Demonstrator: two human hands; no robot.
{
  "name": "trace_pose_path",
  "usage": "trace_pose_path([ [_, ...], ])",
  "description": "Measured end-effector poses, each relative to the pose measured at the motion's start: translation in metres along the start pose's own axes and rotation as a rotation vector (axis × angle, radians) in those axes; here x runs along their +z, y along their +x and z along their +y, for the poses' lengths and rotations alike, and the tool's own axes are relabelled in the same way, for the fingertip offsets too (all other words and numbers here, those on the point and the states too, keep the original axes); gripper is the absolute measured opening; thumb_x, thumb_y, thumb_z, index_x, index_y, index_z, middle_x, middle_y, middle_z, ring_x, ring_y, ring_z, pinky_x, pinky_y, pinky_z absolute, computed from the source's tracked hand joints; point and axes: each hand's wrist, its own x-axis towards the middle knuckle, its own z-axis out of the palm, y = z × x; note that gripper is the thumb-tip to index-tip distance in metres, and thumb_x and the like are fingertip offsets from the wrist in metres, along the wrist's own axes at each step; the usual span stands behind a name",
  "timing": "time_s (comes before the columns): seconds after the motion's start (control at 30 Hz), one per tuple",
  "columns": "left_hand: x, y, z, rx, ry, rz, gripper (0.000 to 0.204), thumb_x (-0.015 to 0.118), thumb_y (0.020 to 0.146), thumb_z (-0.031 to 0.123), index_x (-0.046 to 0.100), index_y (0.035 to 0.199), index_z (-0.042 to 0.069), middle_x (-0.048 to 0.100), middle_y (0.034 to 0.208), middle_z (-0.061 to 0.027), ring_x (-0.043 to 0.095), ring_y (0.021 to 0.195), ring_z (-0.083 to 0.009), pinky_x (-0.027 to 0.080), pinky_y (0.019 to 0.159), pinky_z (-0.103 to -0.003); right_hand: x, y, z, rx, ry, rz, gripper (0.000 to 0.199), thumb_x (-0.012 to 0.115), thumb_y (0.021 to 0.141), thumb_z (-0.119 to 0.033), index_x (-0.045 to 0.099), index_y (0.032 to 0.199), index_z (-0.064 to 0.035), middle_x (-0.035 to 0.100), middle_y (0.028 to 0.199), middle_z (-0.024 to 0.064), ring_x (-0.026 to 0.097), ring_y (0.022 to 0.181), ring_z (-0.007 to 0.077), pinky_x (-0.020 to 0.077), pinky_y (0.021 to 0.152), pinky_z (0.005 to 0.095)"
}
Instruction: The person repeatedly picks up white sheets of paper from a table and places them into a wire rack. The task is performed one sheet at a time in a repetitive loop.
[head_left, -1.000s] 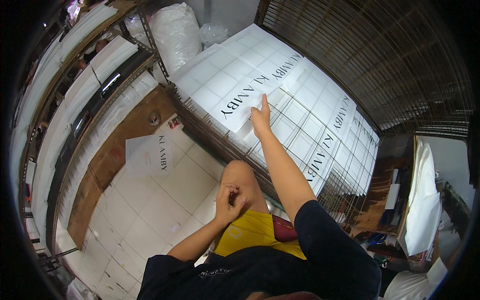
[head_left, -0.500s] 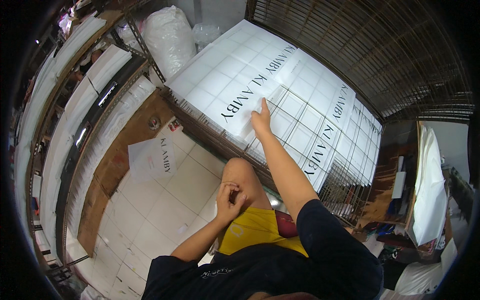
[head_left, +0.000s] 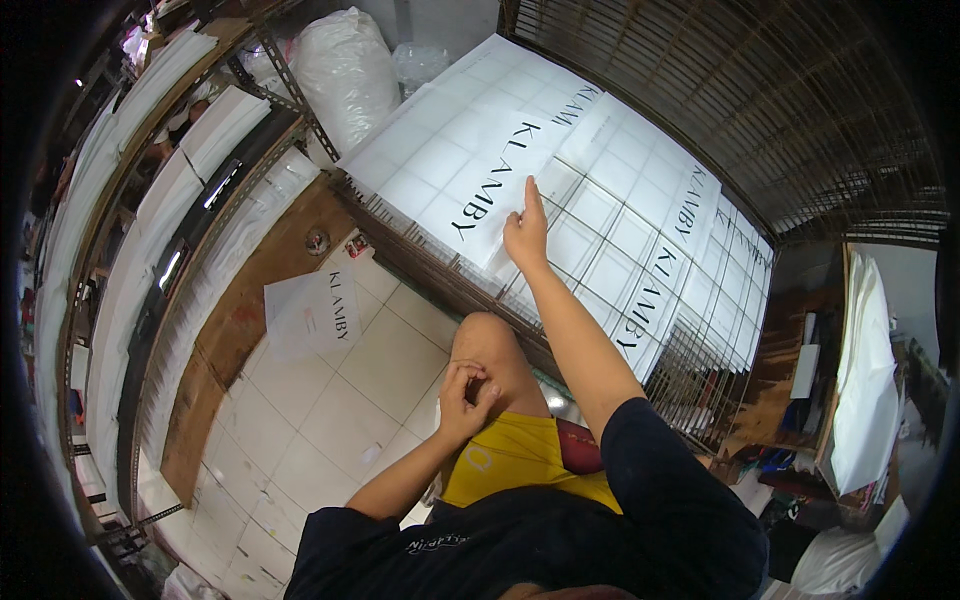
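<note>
My right hand (head_left: 525, 232) reaches out toward twelve o'clock and lies flat, fingers together and extended, pressing on a white printed sheet (head_left: 490, 190) that rests on top of a wire mesh rack (head_left: 690, 360); it grips nothing, only pushes on the paper. More white sheets with dark lettering cover the rack in a tiled layer, running from the sheet under my palm out toward two o'clock. My left hand (head_left: 462, 388) rests loosely curled on my bare knee (head_left: 490, 345), fingers bent and holding nothing. Below me the floor (head_left: 330, 420) is pale square tile. One more printed sheet (head_left: 312, 315) lies alone on it at about ten o'clock, half over a brown board (head_left: 250, 330). Along the nine o'clock side run long metal shelves (head_left: 150, 250) stacked with white sheets. A big white plastic sack (head_left: 345, 70) stands at eleven o'clock, just beyond the rack's corner.
</note>
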Motion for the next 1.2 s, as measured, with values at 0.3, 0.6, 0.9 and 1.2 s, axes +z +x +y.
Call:
trace_pose_path([
  [0.3, 0.001, 0.001, -0.001, -0.007, -0.016, 0.002, 0.022, 0.067, 0.075, 0.011, 0.054, 0.089, 0.002, 0.054, 0.095, -0.0121, 0.053, 0.091, -0.0252, 0.042, 0.081, -0.034, 0.0, 0.013, 0.054, 0.285, 0.022, -0.052, 0.07, 0.044, 0.076, 0.003, 0.025, 0.144, -0.0051, 0.053, 0.121, 0.0198, 0.057, 0.072, 0.0167, 0.0482, 0.063, 0.0285],
  [0.6, 0.0, 0.002, -0.004, 0.039, 0.01, 0.033, 0.025, 0.07, 0.075, 0.015, 0.054, 0.087, 0.0, 0.055, 0.093, -0.0134, 0.056, 0.086, -0.026, 0.044, 0.076, -0.032, -0.001, 0.01, 0.045, 0.483, 0.159, -0.109, 0.071, 0.044, 0.074, 0.002, 0.026, 0.143, -0.0027, 0.054, 0.121, 0.0191, 0.055, 0.066, 0.0155, 0.0468, 0.057, 0.0287],
  [0.9, 0.001, 0.001, -0.007, 0.046, 0.021, 0.046, 0.024, 0.07, 0.074, 0.013, 0.055, 0.087, 0.0, 0.056, 0.091, -0.0133, 0.057, 0.086, -0.0262, 0.045, 0.076, -0.032, -0.008, 0.009, 0.032, 0.498, 0.206, -0.138, 0.069, 0.044, 0.074, -0.002, 0.027, 0.141, 0.0019, 0.045, 0.132, 0.0241, 0.048, 0.106, 0.0274, 0.0389, 0.086, 0.0311],
  [1.2, 0.002, 0.002, -0.004, 0.021, -0.018, 0.013, 0.023, 0.07, 0.074, 0.01, 0.054, 0.089, 0.001, 0.055, 0.094, -0.0129, 0.056, 0.089, -0.0255, 0.045, 0.079, -0.032, -0.017, 0.007, 0.031, 0.421, 0.103, -0.095, 0.071, 0.052, 0.078, -0.003, 0.025, 0.144, -0.0062, 0.048, 0.129, 0.021, 0.059, 0.074, 0.0171, 0.049, 0.062, 0.0295],
])
